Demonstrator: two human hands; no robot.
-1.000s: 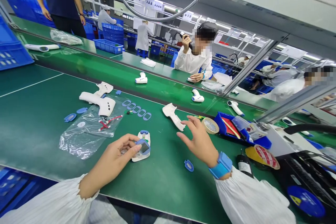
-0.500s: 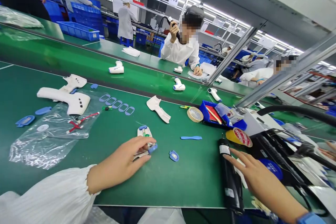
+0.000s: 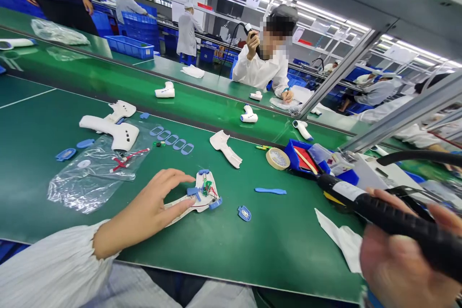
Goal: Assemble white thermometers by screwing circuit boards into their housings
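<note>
In my right hand [image 3: 407,255] is a black electric screwdriver [image 3: 390,214], raised off the bench and pointing to the left; the hand is partly blurred. My left hand [image 3: 144,211] has its thumb and fingers apart beside an opened white pistol-shaped half shell [image 3: 199,181]. The thumb rests along the shell's handle. Inside the shell sit a small green circuit board [image 3: 207,187], thin wires and blue plastic parts. A small blue oval part [image 3: 244,213] lies to its right, and a blue pry stick [image 3: 270,191] lies above that.
Another white half shell [image 3: 225,149], assembled white housings [image 3: 121,134] and a clear plastic bag [image 3: 86,187] with red wires lie on the bench. A tape roll [image 3: 277,158], blue tray [image 3: 299,166] and white cloth [image 3: 341,240] are at right. Finished devices [image 3: 249,114] lie on the green belt; co-workers sit beyond.
My right hand has taken hold of the screwdriver and lifted it from the bench, uncovering the white cloth. My left fingers have opened away from the half shell, showing its inside.
</note>
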